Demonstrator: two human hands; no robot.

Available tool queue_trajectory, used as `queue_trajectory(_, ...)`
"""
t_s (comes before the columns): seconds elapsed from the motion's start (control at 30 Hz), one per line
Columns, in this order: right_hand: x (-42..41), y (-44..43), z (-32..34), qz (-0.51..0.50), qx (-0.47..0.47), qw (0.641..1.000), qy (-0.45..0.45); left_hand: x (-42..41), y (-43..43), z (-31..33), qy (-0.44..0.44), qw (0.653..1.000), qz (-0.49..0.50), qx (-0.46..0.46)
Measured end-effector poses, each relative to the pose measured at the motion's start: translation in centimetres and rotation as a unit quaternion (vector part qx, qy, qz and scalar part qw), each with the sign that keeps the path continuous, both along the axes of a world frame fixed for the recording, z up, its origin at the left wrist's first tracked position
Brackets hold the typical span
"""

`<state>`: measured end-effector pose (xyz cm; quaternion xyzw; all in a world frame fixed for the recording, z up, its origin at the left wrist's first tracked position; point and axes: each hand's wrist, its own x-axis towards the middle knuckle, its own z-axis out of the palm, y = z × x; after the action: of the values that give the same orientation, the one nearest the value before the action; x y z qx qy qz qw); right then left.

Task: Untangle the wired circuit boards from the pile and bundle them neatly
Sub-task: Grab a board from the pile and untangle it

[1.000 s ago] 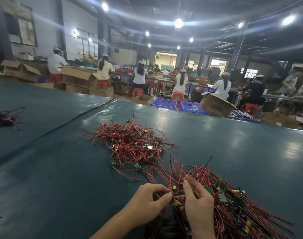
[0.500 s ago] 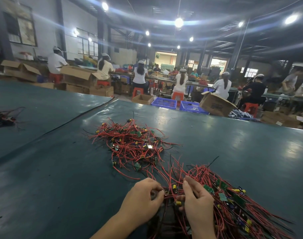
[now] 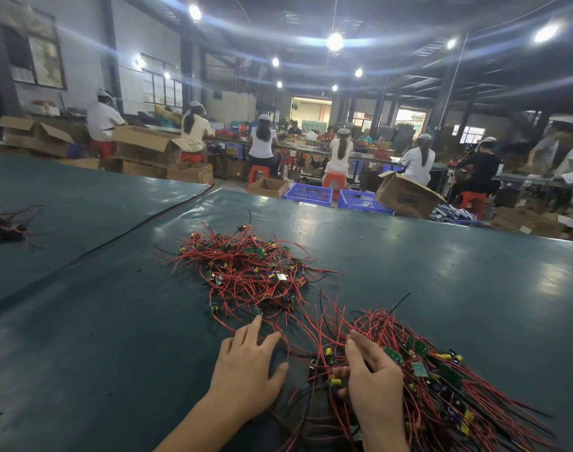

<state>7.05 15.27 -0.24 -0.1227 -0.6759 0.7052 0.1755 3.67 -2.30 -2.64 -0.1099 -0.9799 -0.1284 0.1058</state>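
Left hand (image 3: 246,363) is low over the green tabletop (image 3: 82,337), fingers (image 3: 254,331) straight and spread, released, holding nothing. The tips are at the near edge of the tangled pile (image 3: 249,272); contact with the loose red strands can't be confirmed. It is probably reaching to draw out the next wired board. Right hand (image 3: 371,380) is curled, thumb and fingers grasping red wires at the near end of the sorted bundle (image 3: 448,396), index partly raised. That grip likely pins the gathered boards so they don't slide or re-tangle while the other hand fetches. The bundle lies on the tabletop just right of the hands, wires fanning away to the right, green boards and yellow parts near the grip. The pile sits mid-tabletop beyond the hands, with a few strands bridging to the bundle. A dark wire clump (image 3: 3,225) sits far left, well apart. Judged partway: the pile is sizeable. Risk: a pull on the bridging strands may drag the pile.
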Motion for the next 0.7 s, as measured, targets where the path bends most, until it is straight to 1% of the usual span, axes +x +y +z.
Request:
queue_trajectory(0.07,0.0,0.0,0.0,0.000,0.000,1.000,0.000,-0.2,-0.2,-0.4,-0.021,1.000,0.001,-0.018)
queue_trajectory(0.17,0.0,0.0,0.0,0.001,0.000,1.000,0.003,-0.7,-0.5,-0.6,0.004,1.000,-0.003,-0.023)
queue_trajectory(0.23,0.0,0.1,0.0,0.002,-0.001,1.000,0.004,-1.0,-1.0,-0.4,0.034,0.999,-0.013,0.013)
queue_trajectory(0.37,0.1,0.1,0.1,0.002,-0.002,1.000,0.007,-1.0,-1.4,0.6,0.067,0.989,-0.033,0.130)
queue_trajectory(0.43,0.1,0.0,0.1,0.000,-0.005,1.000,0.009,-0.6,-1.1,1.1,0.101,0.975,-0.051,0.189)
queue_trajectory(0.53,0.1,-0.1,0.0,0.000,-0.001,1.000,0.018,0.3,-0.3,2.4,0.167,0.947,-0.082,0.262)
queue_trajectory(0.63,0.3,-0.6,0.0,0.027,0.011,0.999,0.036,1.2,0.7,3.5,0.224,0.914,-0.132,0.312)
queue_trajectory(0.7,0.5,-1.1,0.0,0.065,0.040,0.995,0.062,2.0,1.5,4.1,0.245,0.895,-0.173,0.330)
